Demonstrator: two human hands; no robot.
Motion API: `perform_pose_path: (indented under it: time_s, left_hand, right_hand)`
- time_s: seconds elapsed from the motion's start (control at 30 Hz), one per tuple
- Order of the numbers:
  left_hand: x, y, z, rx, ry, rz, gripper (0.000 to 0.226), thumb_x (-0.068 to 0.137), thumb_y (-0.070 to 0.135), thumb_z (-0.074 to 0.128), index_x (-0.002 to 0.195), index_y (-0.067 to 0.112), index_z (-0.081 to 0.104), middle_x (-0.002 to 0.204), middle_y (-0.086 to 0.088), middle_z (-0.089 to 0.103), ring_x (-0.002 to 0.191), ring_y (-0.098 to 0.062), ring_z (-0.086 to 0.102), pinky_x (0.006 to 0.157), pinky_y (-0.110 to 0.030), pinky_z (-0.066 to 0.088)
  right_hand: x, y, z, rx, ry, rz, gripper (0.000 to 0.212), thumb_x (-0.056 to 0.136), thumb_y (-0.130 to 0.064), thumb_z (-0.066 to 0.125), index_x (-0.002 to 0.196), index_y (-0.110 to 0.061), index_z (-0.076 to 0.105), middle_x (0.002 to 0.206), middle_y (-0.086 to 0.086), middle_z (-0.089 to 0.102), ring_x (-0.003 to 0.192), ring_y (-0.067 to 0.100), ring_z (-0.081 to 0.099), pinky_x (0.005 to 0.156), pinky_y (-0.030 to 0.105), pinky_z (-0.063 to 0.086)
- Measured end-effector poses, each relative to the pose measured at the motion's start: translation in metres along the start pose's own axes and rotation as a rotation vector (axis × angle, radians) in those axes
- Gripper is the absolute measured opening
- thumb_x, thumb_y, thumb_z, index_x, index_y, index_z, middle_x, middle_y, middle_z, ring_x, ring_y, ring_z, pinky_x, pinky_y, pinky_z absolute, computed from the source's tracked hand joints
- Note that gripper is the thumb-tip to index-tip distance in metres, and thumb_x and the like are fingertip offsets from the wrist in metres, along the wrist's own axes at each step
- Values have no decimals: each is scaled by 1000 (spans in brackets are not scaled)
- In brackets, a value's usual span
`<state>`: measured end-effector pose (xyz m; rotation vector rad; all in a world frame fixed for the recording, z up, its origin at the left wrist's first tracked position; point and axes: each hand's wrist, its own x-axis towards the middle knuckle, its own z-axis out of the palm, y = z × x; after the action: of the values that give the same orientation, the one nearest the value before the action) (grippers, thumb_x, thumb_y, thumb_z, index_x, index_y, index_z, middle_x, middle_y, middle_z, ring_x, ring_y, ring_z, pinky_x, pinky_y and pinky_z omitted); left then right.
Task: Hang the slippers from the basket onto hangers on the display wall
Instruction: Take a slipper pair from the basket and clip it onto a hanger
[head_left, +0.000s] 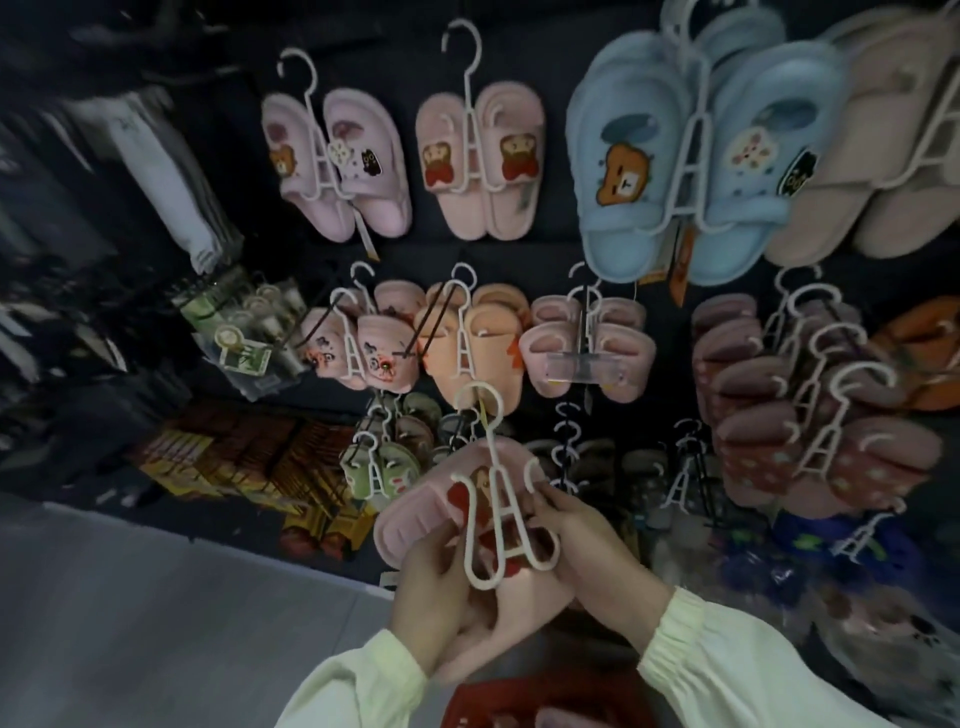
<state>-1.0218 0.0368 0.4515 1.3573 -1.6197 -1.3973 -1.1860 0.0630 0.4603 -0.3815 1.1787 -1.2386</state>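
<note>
1. L hand (431, 582): fingers curled round the left edge of a pink slipper (415, 514); it grips from approx 7 o'clock.
2. R hand (587, 556): fingertips pinch the right arm of a white hanger (471, 525), at 3 o'clock of it.
3. Hanger lies on top of the slipper, hook up at 12 o'clock, leaning a little left. Cannot tell if the hook sits on a peg.
4. Slipper is low in the frame, approx 6 o'clock, in front of the dark wall (550, 244). It has a red-brown figure on the strap, partly behind the hanger.
5. A paler pink part shows under the hanger btw both hands; cannot tell if it is a 2nd slipper.
6. Red basket (498, 699): bottom edge, 6 o'clock, btw the pale sleeves (363, 675).
7. Wall, top row, all hung: lilac pair (363, 130) at 11 o'clock, bear pair (509, 130) at 12, blue pair (623, 156) at 1, beige pair (893, 130) at 2.
8. Middle row: orange pair (488, 338) just above the held hanger; dark pink stack (748, 405) at 3 o'clock.
9. Green pair (363, 475): near the slipper, at its 9 o'clock.
</note>
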Motion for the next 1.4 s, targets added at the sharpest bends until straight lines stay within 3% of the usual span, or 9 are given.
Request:
perform_pose_path:
  time_s: [0.17, 0.33, 0.47, 0.6, 0.87, 1.03, 1.17, 1.3, 1.4]
  left_hand:
    - [11, 15, -10, 280, -74, 257, 17, 100, 22, 57, 109, 29, 70, 99, 14, 75, 93, -4, 69, 84, -41, 58]
    - [15, 44, -39, 782, 227, 821, 19, 82, 44, 65, 82, 25, 63, 71, 9, 64, 61, -11, 59, 51, -22, 44]
    - [11, 71, -51, 978, 290, 1137, 43, 82, 45, 75, 106, 14, 59, 114, -5, 59, 99, -27, 58, 84, -38, 50]
    - [17, 89, -69, 1110, 168, 1193, 74, 82, 52, 74, 136, 10, 46, 143, -7, 47, 133, -27, 46, 109, -44, 39]
    - [21, 112, -81, 1119, 54, 1301, 58, 98, 49, 52, 139, 9, 44, 143, -8, 51, 137, -24, 42, 119, -35, 25]
    - [24, 118, -77, 1110, 66, 1324, 56, 96, 57, 48, 124, 9, 50, 125, -7, 50, 120, -29, 50, 104, -41, 39]
    - [25, 122, -75, 1098, 115, 1242, 65, 90, 66, 53, 121, 8, 55, 115, -8, 52, 105, -28, 51, 88, -41, 44]
    - [21, 128, -82, 1102, 186, 1033, 82, 78, 73, 60, 128, 8, 59, 114, -6, 55, 104, -26, 51, 89, -41, 46]
    - [17, 131, -89, 1028, 197, 931, 79, 77, 72, 61, 127, 11, 57, 119, -2, 55, 106, -24, 52, 89, -41, 47]
  right_hand:
    - [-5, -38, 5, -120, 59, -100, 21, 102, -15, 54, 118, -19, 67, 100, 11, 77, 94, 26, 73, 90, 38, 56]
    - [-18, -72, 11, -181, 39, -206, 22, 102, -15, 52, 106, -28, 69, 91, 1, 78, 88, 16, 74, 89, 33, 54]
    - [-36, -92, 21, -275, -42, -281, 25, 102, -14, 49, 96, -32, 66, 77, -9, 77, 72, 3, 72, 70, 17, 56]
    - [-46, -104, 25, -354, -26, -356, 29, 103, -14, 48, 89, -36, 61, 68, -21, 72, 66, -6, 68, 65, 9, 52]
    - [-66, -115, 26, -374, -31, -472, 29, 101, -19, 51, 84, -42, 58, 63, -36, 64, 65, -19, 62, 58, 0, 44]
    - [-73, -112, 29, -378, -28, -506, 28, 101, -17, 50, 86, -40, 57, 62, -34, 65, 64, -19, 62, 57, 1, 44]
    - [-78, -110, 32, -453, 37, -624, 25, 101, -28, 50, 97, -46, 67, 93, -32, 70, 91, -16, 62, 80, 7, 47]
    - [-86, -106, 34, -559, 100, -792, 42, 102, -28, 45, 84, -60, 66, 90, -23, 71, 86, -5, 66, 72, 8, 47]
    - [-85, -93, 32, -630, 120, -839, 28, 100, -34, 43, 88, -46, 66, 81, -13, 70, 74, 3, 65, 65, 15, 46]
